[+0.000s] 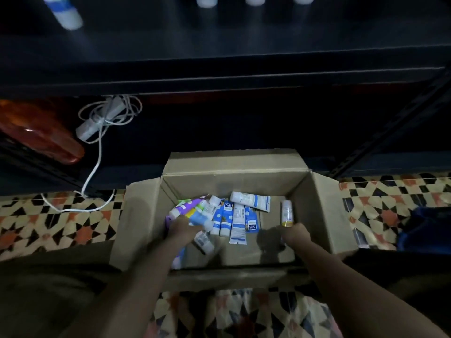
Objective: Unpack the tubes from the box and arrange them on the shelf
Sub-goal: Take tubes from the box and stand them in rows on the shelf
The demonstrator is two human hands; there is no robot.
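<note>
An open cardboard box (234,164) stands on the patterned floor below a dark shelf (219,62). Several tubes lie inside: blue-and-white ones (234,220) in the middle and purple, green and yellow ones (190,206) at the left. My left hand (183,228) is down in the box, closed over the coloured tubes at the left. My right hand (296,232) grips the bottom end of a white tube with a yellow band (286,213), held upright near the box's right wall. Several white tubes (255,0) stand at the back of the shelf.
A white power strip with coiled cable (105,118) and an orange plastic object (41,132) lie on the lower shelf at the left. The cable trails onto the floor. A dark blue object (424,228) sits on the floor at the right. A slanted metal shelf brace (390,132) crosses at the right.
</note>
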